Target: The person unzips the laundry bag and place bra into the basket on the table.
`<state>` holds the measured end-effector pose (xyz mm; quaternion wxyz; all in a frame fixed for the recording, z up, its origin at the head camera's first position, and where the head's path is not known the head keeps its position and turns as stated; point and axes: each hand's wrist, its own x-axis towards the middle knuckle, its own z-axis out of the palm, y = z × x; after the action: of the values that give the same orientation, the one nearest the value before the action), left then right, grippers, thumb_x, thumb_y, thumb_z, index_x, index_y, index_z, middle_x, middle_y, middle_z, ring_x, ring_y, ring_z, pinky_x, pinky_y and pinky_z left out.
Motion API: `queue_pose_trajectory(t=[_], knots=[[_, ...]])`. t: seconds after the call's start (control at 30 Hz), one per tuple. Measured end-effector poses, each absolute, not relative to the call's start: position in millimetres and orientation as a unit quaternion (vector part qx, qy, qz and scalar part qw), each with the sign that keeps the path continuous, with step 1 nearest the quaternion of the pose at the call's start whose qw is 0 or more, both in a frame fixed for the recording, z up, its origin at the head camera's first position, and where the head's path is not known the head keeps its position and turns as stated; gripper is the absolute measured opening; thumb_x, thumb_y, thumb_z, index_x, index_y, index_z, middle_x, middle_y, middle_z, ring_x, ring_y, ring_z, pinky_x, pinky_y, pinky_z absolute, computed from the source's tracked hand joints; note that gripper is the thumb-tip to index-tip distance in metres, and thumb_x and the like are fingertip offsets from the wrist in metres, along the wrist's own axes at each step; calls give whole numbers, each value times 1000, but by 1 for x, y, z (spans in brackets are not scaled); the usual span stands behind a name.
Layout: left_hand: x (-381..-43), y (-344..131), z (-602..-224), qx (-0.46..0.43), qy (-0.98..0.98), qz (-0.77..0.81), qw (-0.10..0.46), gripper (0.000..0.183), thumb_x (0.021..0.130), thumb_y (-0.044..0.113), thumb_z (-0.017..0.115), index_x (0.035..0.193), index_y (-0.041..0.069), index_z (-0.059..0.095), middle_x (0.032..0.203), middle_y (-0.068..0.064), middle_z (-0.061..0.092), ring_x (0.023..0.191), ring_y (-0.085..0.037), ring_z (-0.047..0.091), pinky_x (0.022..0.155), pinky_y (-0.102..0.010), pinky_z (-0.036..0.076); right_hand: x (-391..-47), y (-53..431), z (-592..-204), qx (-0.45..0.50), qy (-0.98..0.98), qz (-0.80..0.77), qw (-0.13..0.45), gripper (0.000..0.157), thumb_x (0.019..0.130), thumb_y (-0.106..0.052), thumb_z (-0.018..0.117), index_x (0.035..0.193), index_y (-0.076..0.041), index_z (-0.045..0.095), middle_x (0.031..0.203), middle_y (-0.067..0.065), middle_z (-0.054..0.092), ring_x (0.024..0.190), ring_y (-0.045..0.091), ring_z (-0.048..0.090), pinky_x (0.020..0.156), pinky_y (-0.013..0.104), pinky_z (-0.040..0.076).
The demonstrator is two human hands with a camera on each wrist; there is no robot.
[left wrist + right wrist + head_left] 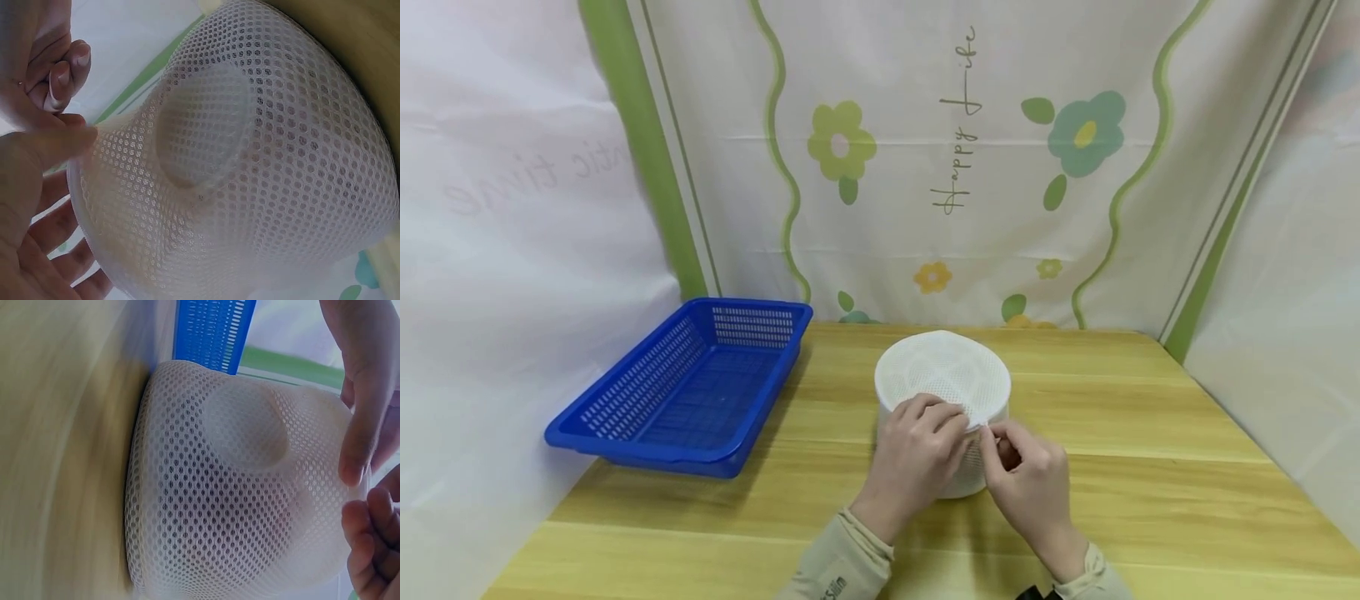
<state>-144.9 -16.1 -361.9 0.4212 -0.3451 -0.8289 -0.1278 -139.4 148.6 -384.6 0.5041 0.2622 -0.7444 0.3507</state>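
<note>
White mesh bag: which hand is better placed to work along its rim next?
Right hand, likely: fingertips pinch at the rim of the mesh bag, while the left hand holds alongside.

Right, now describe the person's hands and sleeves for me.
The left hand and right hand are bare, with no gloves. The left sleeve and right sleeve are beige, with gathered, wrinkled cuffs. Dark lettering marks the left one. Something black shows by the right cuff, too cropped to identify.
</note>
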Motion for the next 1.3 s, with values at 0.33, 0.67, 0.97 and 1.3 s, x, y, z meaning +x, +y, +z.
queue_pose_trajectory(t=[0.33, 0.67, 0.97, 1.3], knots=[[-147, -22, -360, -371, -789, -114, 476, 9, 83, 16, 80, 90, 12, 77, 96, 2, 71, 90, -15, 64, 84, -27, 52, -136, 143, -384, 321, -728, 358, 489, 10, 82, -6, 63, 73, -7, 67, 57, -15, 44, 47, -5, 36, 40, 9, 29], [-147, -22, -361, -363, -792, -103, 481, 6, 84, 19, 80, 87, 13, 77, 93, 3, 71, 87, -14, 64, 81, -28, 53, -137, 145, -385, 297, -735, 350, 500, 6, 77, -3, 66, 73, -6, 68, 56, -14, 45, 47, -5, 36, 39, 11, 29], [-147, -22, -361, -365, -789, -97, 485, 6, 84, 20, 80, 84, 14, 77, 93, 3, 72, 85, -14, 64, 79, -28, 54, -137, 147, -387, 279, -739, 348, 506, 5, 76, -4, 67, 72, -6, 68, 55, -14, 45, 46, -5, 35, 38, 12, 30], [-145, -24, -360, -359, -796, -104, 476, 8, 85, 18, 79, 89, 12, 77, 95, 2, 72, 87, -15, 64, 80, -28, 54, -139, 151, -386, 275, -740, 349, 506, 7, 75, -2, 66, 71, -7, 66, 56, -13, 46, 45, -2, 38, 39, 12, 31]])
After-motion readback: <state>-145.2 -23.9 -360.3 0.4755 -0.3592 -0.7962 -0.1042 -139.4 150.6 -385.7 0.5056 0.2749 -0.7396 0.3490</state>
